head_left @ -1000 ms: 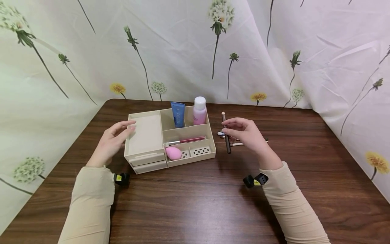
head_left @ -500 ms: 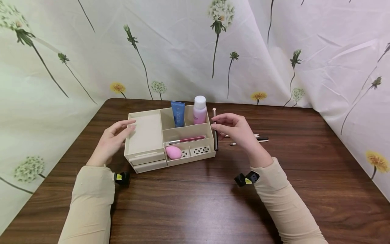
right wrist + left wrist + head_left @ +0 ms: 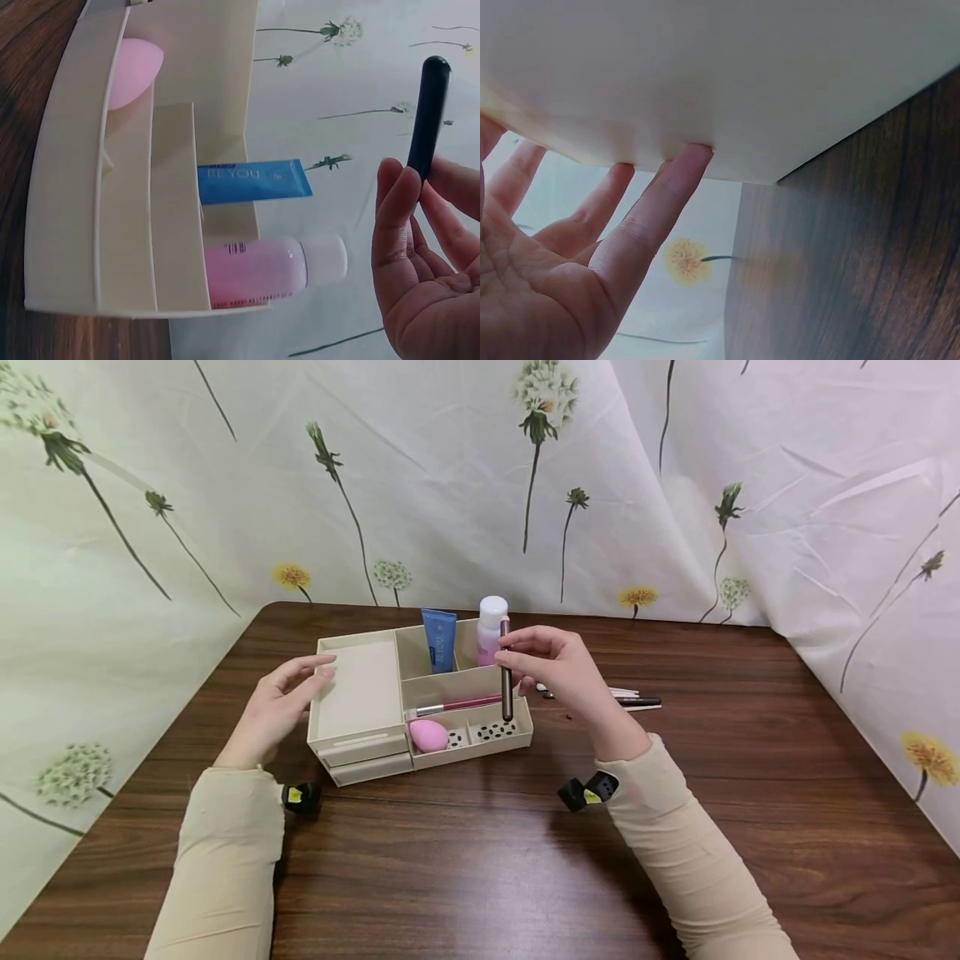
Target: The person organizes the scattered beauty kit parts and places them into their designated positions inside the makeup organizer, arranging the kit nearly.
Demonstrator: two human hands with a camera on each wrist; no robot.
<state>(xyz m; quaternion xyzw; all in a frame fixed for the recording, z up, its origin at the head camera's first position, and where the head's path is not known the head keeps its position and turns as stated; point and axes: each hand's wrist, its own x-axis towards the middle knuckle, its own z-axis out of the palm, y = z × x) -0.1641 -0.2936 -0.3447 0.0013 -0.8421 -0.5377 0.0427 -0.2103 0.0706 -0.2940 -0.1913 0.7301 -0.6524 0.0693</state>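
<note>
A dark-handled makeup brush [image 3: 507,689] stands nearly upright in my right hand [image 3: 573,681], pinched between thumb and fingers. In the head view it overlaps the right end of the beige organizer [image 3: 358,681], its pale tip upward. My left hand [image 3: 273,706] rests against the organizer's left side; the left wrist view has extended fingers [image 3: 682,172] touching that wall. Inside the organizer are a blue tube [image 3: 439,639], a pink bottle with a white cap [image 3: 492,614], a brush with a red handle [image 3: 468,702] and a pink makeup sponge [image 3: 428,736].
Several slim brushes [image 3: 637,701] lie on the brown wooden table [image 3: 480,868] to the right, partly behind my right hand. Two drawers [image 3: 371,768] form the organizer's lower left front. A white flowered cloth [image 3: 450,485] hangs behind the table.
My right hand has carried the makeup brush leftward from above the loose brushes to over the organizer's right end. The left hand has stayed at the organizer's side.
</note>
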